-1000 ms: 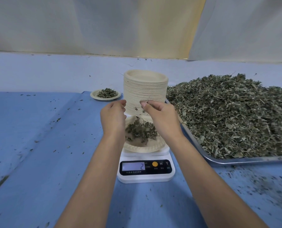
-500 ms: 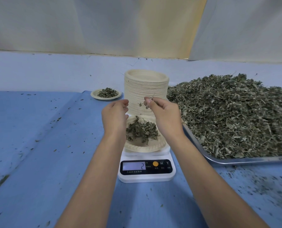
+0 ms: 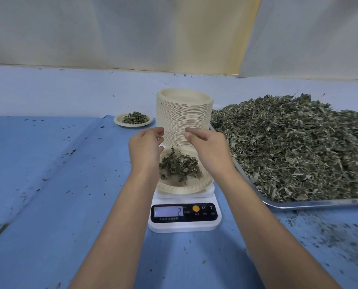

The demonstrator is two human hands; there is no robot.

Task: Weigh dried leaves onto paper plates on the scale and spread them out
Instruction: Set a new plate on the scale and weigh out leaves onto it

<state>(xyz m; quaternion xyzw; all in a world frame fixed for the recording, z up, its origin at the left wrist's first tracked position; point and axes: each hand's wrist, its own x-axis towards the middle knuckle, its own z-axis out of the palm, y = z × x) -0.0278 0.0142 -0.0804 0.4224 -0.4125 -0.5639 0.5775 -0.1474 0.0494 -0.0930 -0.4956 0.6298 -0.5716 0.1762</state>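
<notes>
A paper plate with a small heap of dried leaves sits on the white digital scale, whose display reads 2. Both my hands hover above the plate, in front of a tall stack of paper plates. My left hand is over the plate's left rim with its fingers loosely curled and nothing in them. Over the right rim, my right hand has thumb and fingertips close together, and I see no leaves between them.
A metal tray heaped with dried leaves fills the right side, close to the scale. A second paper plate with leaves sits at the back left. Leaf crumbs are scattered over the blue table cover.
The right hand pinched a few leaf bits above the plate; those bits are gone from its fingers now. Both hands have drifted slightly apart. The scale still reads 2.
</notes>
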